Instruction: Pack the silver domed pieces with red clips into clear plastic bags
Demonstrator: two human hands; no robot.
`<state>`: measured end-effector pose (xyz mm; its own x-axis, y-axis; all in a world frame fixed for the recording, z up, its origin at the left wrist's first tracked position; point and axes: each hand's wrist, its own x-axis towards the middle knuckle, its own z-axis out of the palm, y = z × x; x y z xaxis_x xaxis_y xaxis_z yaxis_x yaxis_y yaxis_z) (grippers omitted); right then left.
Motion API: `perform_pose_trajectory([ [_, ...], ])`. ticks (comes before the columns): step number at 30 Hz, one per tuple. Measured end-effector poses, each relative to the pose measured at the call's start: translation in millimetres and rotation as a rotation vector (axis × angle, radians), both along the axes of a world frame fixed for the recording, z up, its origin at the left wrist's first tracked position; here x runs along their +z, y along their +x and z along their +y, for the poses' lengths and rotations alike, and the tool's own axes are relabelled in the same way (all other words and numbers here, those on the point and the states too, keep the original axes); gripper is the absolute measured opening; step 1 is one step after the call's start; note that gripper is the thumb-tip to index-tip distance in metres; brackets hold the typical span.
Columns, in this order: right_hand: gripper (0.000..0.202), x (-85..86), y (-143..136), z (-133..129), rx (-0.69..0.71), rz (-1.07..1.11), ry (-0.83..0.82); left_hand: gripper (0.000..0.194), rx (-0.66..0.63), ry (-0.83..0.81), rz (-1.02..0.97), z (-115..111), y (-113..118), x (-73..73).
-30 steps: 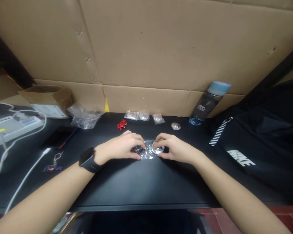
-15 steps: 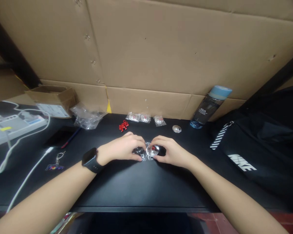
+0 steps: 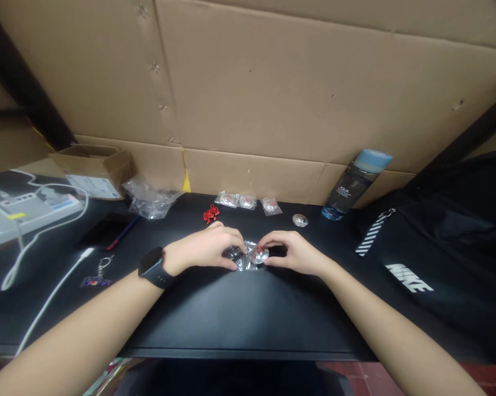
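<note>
Fingers of my left hand [image 3: 215,247] are closed on the left side of a small clear plastic bag [image 3: 243,263], low over the black table. My right hand [image 3: 293,256] pinches a shiny round disc [image 3: 259,255] with a red cord on it, at the bag's right side. I cannot tell whether the disc sits in the bag or against it. A loose pile of red cords [image 3: 211,213] lies beyond my left hand. Behind my hands are three bagged discs [image 3: 247,202], and a bare silver disc [image 3: 299,220] lies to their right.
A water bottle [image 3: 351,190] and a black bag [image 3: 441,247] stand on the right. To the left are a cardboard box [image 3: 103,170], crumpled plastic [image 3: 151,201], a phone [image 3: 103,231], a pen [image 3: 122,234], a keychain [image 3: 97,279], a white cable [image 3: 54,294] and a power strip [image 3: 33,212].
My right fingers have shifted slightly on the disc, which now lies tilted differently, with its red cord nearer the fingertips. My left hand stays at the bag. The view has shifted slightly.
</note>
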<state>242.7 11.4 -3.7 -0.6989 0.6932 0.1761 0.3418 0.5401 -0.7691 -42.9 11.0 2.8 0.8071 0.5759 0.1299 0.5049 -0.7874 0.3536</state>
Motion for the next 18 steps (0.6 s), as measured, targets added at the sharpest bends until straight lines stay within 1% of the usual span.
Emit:
perform_pose_trajectory([
  [5, 0.038, -0.7, 0.8, 0.0, 0.013, 0.028, -0.08, 0.036, 0.009, -0.015, 0.01, -0.8, 1.9, 3.0],
  [10, 0.038, -5.0, 1.1, 2.1, -0.02, 0.04, -0.161, 0.034, 0.0, 0.015, 0.0, -0.4, -0.5, 1.2],
  [14, 0.04, -9.2, 1.9, 6.0, -0.025, 0.049, -0.207, 0.027, -0.016, 0.04, -0.009, 1.7, -4.5, -0.5],
  [18, 0.036, -7.6, 2.8, 7.8, 0.025, 0.059, -0.218, 0.02, -0.002, 0.055, 0.007, 5.2, -9.4, 0.6],
])
